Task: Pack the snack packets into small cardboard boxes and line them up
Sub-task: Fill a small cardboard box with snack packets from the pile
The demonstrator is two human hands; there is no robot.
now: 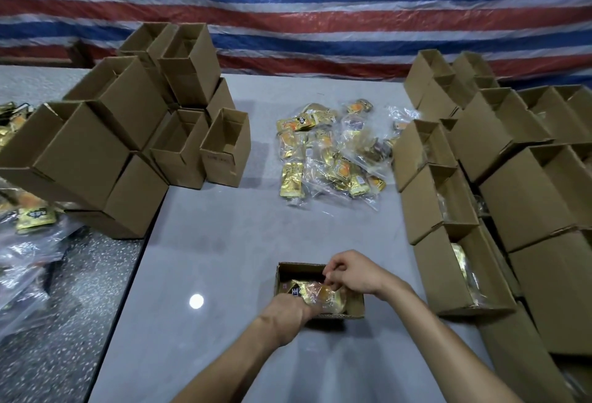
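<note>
Head view.

A: Position of the box (356, 302)?

B: Near centre of the grey table (224, 252), top open, flaps down inside. It stands apart from all other cartons.

A: Contents?

B: One gold packet (322, 294) in clear wrap, lying flat inside and tilted slightly. Black print shows at its left end.

A: Left hand (285, 316)?

B: At the near edge of the box, back of the hand up. Its fingers are curled down over the near left part of the packet and grip it. The fingertips themselves are hidden.

A: Right hand (352, 274)?

B: Over the far right corner of the box. Its fingers are bent together and pinch the clear wrap at the packet's far edge.

A: Stock?

B: A loose pile (333, 153) of gold packets in clear bags lies far centre on the table, well apart from the box.

A: Other cartons?

B: Empty boxes (189, 162) are heaped far left, some stacked on others, openings facing varied ways. Filled boxes (439, 210) run in a line along the right side, near to far, touching side to side, with more stacked behind them. Gold wrap shows inside the nearest ones.

A: Background?

B: A red, white and blue striped tarp (288, 2) lies behind the table. More packets lie at the far left edge, partly blurred.
</note>
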